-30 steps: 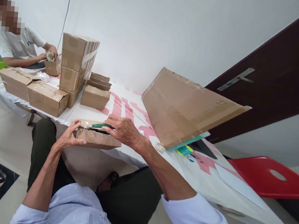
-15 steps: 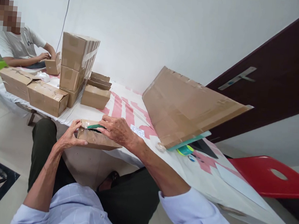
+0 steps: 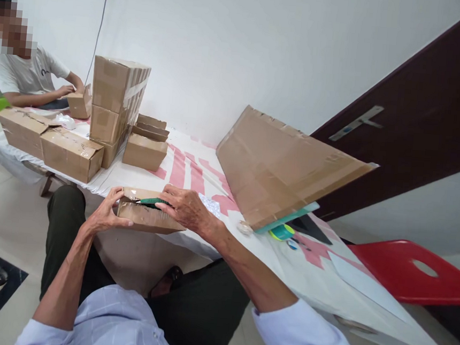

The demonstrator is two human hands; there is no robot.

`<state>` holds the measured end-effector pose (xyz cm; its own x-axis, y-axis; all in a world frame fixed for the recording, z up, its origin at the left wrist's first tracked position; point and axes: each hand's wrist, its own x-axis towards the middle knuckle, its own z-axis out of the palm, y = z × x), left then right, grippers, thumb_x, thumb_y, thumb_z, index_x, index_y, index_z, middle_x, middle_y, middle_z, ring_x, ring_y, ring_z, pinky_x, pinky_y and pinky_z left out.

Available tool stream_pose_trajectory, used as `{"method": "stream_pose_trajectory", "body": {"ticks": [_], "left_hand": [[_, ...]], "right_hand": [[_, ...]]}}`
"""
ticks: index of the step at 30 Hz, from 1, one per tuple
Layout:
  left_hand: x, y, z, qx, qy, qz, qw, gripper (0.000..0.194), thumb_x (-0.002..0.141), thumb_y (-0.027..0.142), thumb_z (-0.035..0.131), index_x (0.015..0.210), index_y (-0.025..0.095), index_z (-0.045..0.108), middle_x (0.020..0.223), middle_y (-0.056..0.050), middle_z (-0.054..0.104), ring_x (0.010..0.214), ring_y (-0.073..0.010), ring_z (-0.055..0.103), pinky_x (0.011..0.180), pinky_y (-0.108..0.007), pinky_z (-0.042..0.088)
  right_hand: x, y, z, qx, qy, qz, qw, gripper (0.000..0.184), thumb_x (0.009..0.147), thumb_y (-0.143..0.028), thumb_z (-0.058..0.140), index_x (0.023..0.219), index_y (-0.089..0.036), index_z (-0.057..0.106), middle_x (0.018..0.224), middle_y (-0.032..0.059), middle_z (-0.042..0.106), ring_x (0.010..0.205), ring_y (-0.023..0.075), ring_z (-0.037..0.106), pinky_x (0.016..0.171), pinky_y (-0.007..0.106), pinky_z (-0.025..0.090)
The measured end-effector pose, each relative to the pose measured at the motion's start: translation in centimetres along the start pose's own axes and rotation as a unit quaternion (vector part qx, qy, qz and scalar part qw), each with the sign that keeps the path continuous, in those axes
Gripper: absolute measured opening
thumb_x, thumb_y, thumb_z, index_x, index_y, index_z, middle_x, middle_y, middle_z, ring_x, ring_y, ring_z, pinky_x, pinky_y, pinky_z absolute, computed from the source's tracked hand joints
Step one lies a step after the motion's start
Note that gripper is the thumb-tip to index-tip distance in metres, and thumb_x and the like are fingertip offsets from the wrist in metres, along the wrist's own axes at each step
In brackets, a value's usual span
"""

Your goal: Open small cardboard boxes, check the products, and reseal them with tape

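Observation:
A small cardboard box (image 3: 149, 219) with a slit along its top lies at the table's near edge in front of me. My left hand (image 3: 107, 215) grips its left end, thumb along the near side and fingers at the far corner. In my right hand (image 3: 184, 206) is a green utility knife (image 3: 149, 201), held nearly level over the box top. Its thin tip points left toward my left fingers, at the slit. My right palm covers the box's right end and the rest of the handle.
Stacked boxes (image 3: 111, 87) and two boxes in a row (image 3: 70, 153) stand at the left, beside an open box (image 3: 145, 151). A large cardboard sheet (image 3: 282, 166) leans at the right, near a tape roll (image 3: 281, 232) and a red chair (image 3: 415, 269). Another person (image 3: 32, 77) handles a box at far left.
The knife and my right hand have shifted slightly right along the box, and more of the blade end shows. My left hand keeps its hold. The whole view has shifted slightly.

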<state>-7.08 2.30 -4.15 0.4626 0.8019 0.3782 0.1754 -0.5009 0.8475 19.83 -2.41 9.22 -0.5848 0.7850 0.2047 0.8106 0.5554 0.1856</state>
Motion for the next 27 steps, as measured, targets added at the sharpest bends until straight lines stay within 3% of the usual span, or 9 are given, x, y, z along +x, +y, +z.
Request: {"method": "stream_pose_trajectory", "body": {"ticks": [3, 8, 11, 13, 16, 20, 23, 27], "left_hand": [[0.0, 0.2, 0.0, -0.002, -0.004, 0.001, 1.000, 0.083, 0.070, 0.054, 0.093, 0.142, 0.028, 0.061, 0.152, -0.013, 0.045, 0.142, -0.0354, 0.048, 0.109, -0.046, 0.053], [-0.1, 0.0, -0.1, -0.012, -0.011, -0.015, 1.000, 0.088, 0.068, 0.056, 0.094, 0.143, 0.028, 0.059, 0.157, -0.014, 0.040, 0.146, -0.0363, 0.045, 0.111, -0.047, 0.051], [-0.2, -0.2, -0.1, -0.019, -0.010, -0.017, 1.000, 0.090, 0.068, 0.059, 0.093, 0.144, 0.028, 0.058, 0.158, -0.014, 0.038, 0.148, -0.0373, 0.042, 0.112, -0.048, 0.050], [-0.2, -0.3, -0.1, -0.020, -0.014, -0.016, 1.000, 0.090, 0.068, 0.060, 0.093, 0.144, 0.027, 0.057, 0.158, -0.015, 0.037, 0.148, -0.0375, 0.043, 0.112, -0.048, 0.050], [0.0, -0.3, -0.3, -0.011, -0.019, -0.010, 1.000, 0.093, 0.067, 0.060, 0.094, 0.145, 0.026, 0.055, 0.158, -0.016, 0.037, 0.147, -0.0382, 0.043, 0.111, -0.048, 0.051], [0.3, 0.1, -0.4, 0.012, -0.023, 0.005, 1.000, 0.102, 0.063, 0.055, 0.097, 0.148, 0.024, 0.051, 0.157, -0.017, 0.037, 0.147, -0.0395, 0.042, 0.114, -0.050, 0.050], [0.5, 0.6, -0.5, 0.027, -0.024, 0.009, 0.999, 0.097, 0.064, 0.048, 0.096, 0.146, 0.022, 0.051, 0.154, -0.017, 0.039, 0.147, -0.0390, 0.041, 0.115, -0.051, 0.049], [0.4, 0.7, -1.1, 0.040, -0.011, -0.003, 0.999, 0.088, 0.067, 0.043, 0.094, 0.143, 0.023, 0.053, 0.155, -0.016, 0.039, 0.147, -0.0387, 0.042, 0.111, -0.049, 0.051]], "right_hand": [[0.2, -0.1, 0.5, 0.026, 0.032, -0.006, 0.999, 0.023, 0.107, -0.035, 0.060, 0.112, -0.020, 0.077, 0.102, 0.0072, 0.071, 0.082, 0.0158, 0.064, 0.064, 0.027, 0.037], [-0.6, 0.2, 0.6, 0.041, 0.030, 0.002, 0.999, 0.021, 0.105, -0.033, 0.061, 0.105, -0.020, 0.077, 0.102, 0.0077, 0.073, 0.081, 0.0170, 0.065, 0.065, 0.027, 0.040], [-2.4, 1.8, 0.7, 0.137, 0.112, 0.045, 0.983, 0.024, 0.105, -0.034, 0.057, 0.101, -0.021, 0.076, 0.098, 0.0078, 0.074, 0.087, 0.0197, 0.069, 0.076, 0.029, 0.049], [-4.0, 3.5, 1.7, 0.204, 0.196, 0.108, 0.953, 0.026, 0.105, -0.037, 0.056, 0.104, -0.020, 0.075, 0.099, 0.0085, 0.075, 0.092, 0.0224, 0.069, 0.084, 0.033, 0.052], [-6.1, 6.3, 5.5, 0.253, 0.265, 0.230, 0.902, 0.031, 0.101, -0.043, 0.055, 0.110, -0.018, 0.072, 0.104, 0.0109, 0.076, 0.094, 0.0257, 0.069, 0.086, 0.038, 0.054], [-7.2, 8.3, 13.1, 0.287, 0.248, 0.360, 0.853, 0.036, 0.093, -0.045, 0.051, 0.109, -0.018, 0.070, 0.107, 0.0136, 0.076, 0.098, 0.0285, 0.068, 0.089, 0.042, 0.055], [-6.9, 7.7, 17.7, 0.293, 0.227, 0.388, 0.844, 0.029, 0.086, -0.041, 0.056, 0.101, -0.021, 0.070, 0.105, 0.0131, 0.075, 0.098, 0.0293, 0.067, 0.091, 0.043, 0.054], [-6.2, 6.8, 19.9, 0.303, 0.232, 0.377, 0.844, 0.023, 0.084, -0.038, 0.058, 0.096, -0.022, 0.070, 0.100, 0.0120, 0.073, 0.096, 0.0292, 0.067, 0.093, 0.045, 0.054]]}}
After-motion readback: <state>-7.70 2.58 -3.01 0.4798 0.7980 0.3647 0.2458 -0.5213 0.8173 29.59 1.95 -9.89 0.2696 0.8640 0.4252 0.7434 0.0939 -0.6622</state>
